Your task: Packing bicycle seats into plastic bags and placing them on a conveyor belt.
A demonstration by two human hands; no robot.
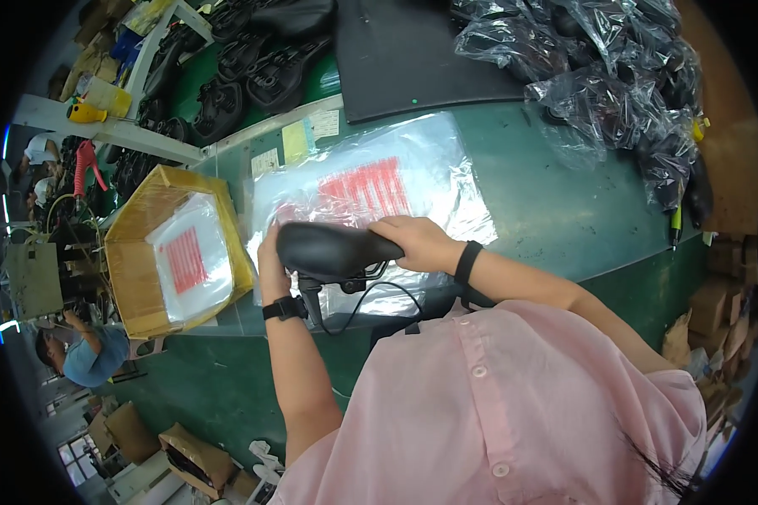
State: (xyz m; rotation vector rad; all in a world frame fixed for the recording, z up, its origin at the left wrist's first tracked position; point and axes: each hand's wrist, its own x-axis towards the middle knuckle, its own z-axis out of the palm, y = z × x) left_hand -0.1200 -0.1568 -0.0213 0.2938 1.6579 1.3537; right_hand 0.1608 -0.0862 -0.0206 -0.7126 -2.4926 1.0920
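Observation:
A black bicycle saddle (333, 251) is held between my two hands above the near edge of the green table. My left hand (271, 257) grips its wide left end, with most of the fingers hidden behind it. At the narrow right end, my right hand (415, 241) has its fingers closed round the tip. Under the saddle show metal rails and a dark bracket, partly hidden. Beneath and beyond it lies a stack of clear plastic bags (438, 160) with red print.
A yellow box (135, 261) with more printed bags stands at the left. Several black saddles (274, 76) lie on the far left. A black mat (421, 63) lies at the back, and plastic-wrapped saddles (594, 93) are heaped at the right. A co-worker (97, 355) is at far left.

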